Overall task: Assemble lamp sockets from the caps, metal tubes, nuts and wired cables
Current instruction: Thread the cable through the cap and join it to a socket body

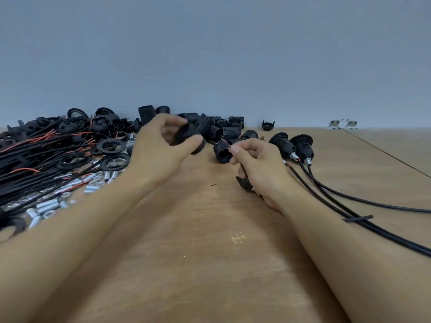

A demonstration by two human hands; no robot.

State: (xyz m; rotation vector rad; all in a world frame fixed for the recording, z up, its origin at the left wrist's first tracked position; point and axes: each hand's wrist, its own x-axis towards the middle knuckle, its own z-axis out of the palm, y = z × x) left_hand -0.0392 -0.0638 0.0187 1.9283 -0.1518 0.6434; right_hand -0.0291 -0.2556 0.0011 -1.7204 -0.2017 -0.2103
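Two finished sockets [291, 145] lie on the wooden surface [198, 229]; the left hand [161, 145] grips a black cap [189, 138], the right hand [256, 159] pinches a wire [225, 141], with heaps of parts [58, 155] left.

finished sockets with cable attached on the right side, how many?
2. Both lie side by side on the table, right of the right hand: one nearer it, one further right. None visibly hidden.
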